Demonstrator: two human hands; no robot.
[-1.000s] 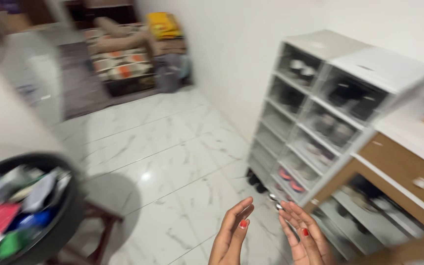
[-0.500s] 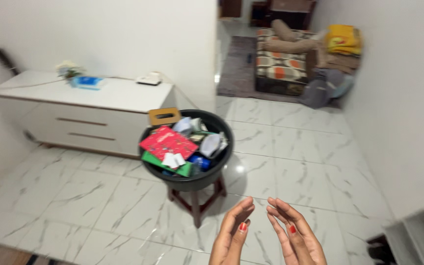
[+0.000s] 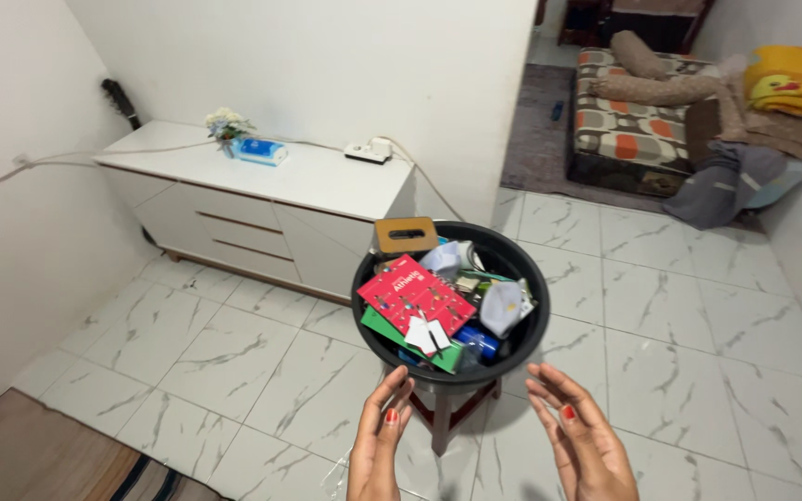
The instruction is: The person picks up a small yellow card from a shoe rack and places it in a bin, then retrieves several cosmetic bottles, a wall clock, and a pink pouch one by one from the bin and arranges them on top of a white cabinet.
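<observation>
Reaching toward a black round tub [image 3: 522,345] from the near side: left hand [image 3: 380,450] and right hand [image 3: 582,441], both released, palms turned inward, fingers spread, grasping nothing and touching nothing
- Tub: rests on a small red-brown wooden stool [image 3: 445,415] standing on the white marble-patterned floor [image 3: 234,362]; sits centre of scene, just beyond the fingertips of both hands, the left hand near its near-left rim, the right hand near its near-right rim
- Tub contents, heaped to the rim: red flat box [image 3: 415,294] on top at left, green packet [image 3: 401,339] beneath it, white paper tags [image 3: 427,335], blue item [image 3: 480,341], pale crumpled wrappers [image 3: 503,306] at right, tan box with a dark slot [image 3: 405,235] at the far rim
- Far left: white low cabinet [image 3: 262,199] with drawers against the wall, carrying a small flower bunch [image 3: 226,122], a blue pack [image 3: 260,151] and a white power strip [image 3: 369,150] with cable
- Far right: patterned mattress [image 3: 638,125] with cushions, yellow folded blanket [image 3: 788,79], grey cloth [image 3: 730,181] on the floor
</observation>
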